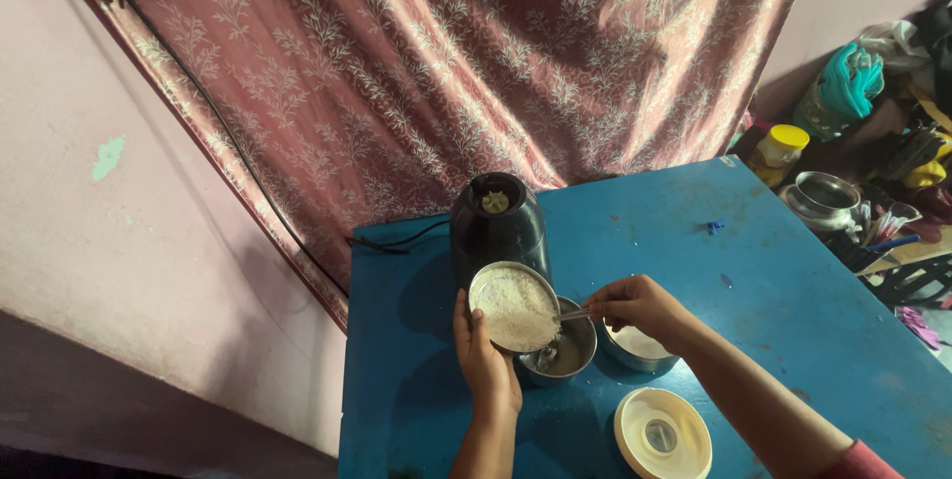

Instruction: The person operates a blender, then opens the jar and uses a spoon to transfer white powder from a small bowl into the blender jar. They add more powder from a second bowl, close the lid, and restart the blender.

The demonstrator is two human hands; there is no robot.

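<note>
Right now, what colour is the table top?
The table top is bright blue, seen best in the head view.

Bare forearms, red sleeve rt arm [861, 461]

On blue table [773, 281]: two hands, three steel bowls [514, 307] [570, 348] [636, 346], one black mixer base [496, 223], one cream lid [662, 432], one spoon [572, 315].

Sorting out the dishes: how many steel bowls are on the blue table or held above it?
3: tilted bowl in left hand; jar-like bowl beneath; bowl under right hand.
</note>
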